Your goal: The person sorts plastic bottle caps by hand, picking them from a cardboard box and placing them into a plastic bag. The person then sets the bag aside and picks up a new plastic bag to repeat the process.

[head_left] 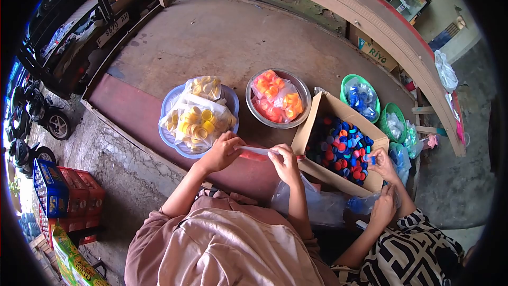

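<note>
Between my left hand (224, 151) and my right hand (284, 164) a narrow strip of clear plastic, seemingly a plastic bag (255, 151), is stretched. Both hands pinch its ends. Just beyond my left hand, a blue plastic basket (166, 136) holds clear bags of yellow bottle caps (197, 122). Further off stands a metal bowl (303, 87) with bagged orange and pink caps (275, 95). To the right of my right hand is an open cardboard box (338, 179) full of loose blue, red and dark caps (346, 148).
A co-worker's hand (382, 165) holds a blue cap over the box; their other hand (383, 206) grips a clear bag (362, 204). Green baskets (377, 107) stand at the right. Loose plastic (317, 204) lies near my lap. Bottle crates (79, 190) are at the left.
</note>
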A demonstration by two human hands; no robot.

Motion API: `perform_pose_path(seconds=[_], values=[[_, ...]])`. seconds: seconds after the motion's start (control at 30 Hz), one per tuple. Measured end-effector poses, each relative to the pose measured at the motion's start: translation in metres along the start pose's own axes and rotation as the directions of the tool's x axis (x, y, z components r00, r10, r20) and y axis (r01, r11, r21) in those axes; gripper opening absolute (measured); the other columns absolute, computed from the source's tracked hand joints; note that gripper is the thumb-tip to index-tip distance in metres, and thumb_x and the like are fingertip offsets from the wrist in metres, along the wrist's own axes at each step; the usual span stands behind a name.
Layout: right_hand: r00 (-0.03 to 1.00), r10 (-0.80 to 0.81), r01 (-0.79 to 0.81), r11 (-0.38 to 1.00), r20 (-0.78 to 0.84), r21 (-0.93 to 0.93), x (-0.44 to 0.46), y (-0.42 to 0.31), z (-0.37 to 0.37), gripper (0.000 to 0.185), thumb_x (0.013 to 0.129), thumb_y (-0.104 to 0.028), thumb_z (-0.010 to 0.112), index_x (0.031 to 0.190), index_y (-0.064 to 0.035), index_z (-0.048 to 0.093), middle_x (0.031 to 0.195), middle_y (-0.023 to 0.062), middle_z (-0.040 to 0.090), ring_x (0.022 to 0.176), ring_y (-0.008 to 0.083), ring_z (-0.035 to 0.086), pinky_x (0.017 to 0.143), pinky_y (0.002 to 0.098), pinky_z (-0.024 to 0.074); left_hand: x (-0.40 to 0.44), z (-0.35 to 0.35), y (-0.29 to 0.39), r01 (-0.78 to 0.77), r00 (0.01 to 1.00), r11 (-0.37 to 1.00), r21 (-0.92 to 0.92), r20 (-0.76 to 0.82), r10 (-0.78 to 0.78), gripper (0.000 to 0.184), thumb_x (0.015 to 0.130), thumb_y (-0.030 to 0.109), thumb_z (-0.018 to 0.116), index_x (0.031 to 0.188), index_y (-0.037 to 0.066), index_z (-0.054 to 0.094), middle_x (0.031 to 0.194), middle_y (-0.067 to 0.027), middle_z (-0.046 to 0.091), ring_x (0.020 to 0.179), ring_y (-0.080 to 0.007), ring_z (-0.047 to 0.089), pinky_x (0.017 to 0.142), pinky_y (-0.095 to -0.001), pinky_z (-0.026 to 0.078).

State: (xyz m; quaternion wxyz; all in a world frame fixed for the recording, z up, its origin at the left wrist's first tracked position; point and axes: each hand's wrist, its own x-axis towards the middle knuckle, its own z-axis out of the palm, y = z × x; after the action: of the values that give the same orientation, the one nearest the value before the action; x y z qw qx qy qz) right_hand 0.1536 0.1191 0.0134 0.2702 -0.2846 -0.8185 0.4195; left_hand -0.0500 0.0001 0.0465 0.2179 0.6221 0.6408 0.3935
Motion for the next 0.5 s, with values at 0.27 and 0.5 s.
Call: perform_pose_path(seconds=[0.27,0.5], values=[[0.971,0.219,-0.237,0.933,0.095,0.270,0.002,-0.010,-0.004,0.017,0.085,-0.011,0.060,0.098,-0.0014,0.059,0.093,0.0036,0.059,0.086,0.0106,0.053,0.077,0.0251,0.0427,0.005,0.009,-0.009,0.223,0.975,0.907,-0.357,0.087,-0.205,0.019,0.084,0.009,0.054,0.102,0.003,0.053,0.090,-0.0138,0.058,0.080,-0.0272,0.059,0.072,-0.0319,0.046],[0.998,-0.008,0.013,0.996,0.064,-0.084,-0.009,-0.014,-0.005,0.017,0.075,-0.012,0.068,0.090,-0.0046,0.063,0.091,0.0099,0.059,0.086,0.0260,0.058,0.074,0.0347,0.0449,-0.002,0.004,0.000,0.128,0.981,0.984,-0.124,0.161,-0.108,0.021,0.082,0.015,0.059,0.102,0.009,0.055,0.100,-0.0094,0.056,0.098,-0.0266,0.053,0.086,-0.0388,0.037]])
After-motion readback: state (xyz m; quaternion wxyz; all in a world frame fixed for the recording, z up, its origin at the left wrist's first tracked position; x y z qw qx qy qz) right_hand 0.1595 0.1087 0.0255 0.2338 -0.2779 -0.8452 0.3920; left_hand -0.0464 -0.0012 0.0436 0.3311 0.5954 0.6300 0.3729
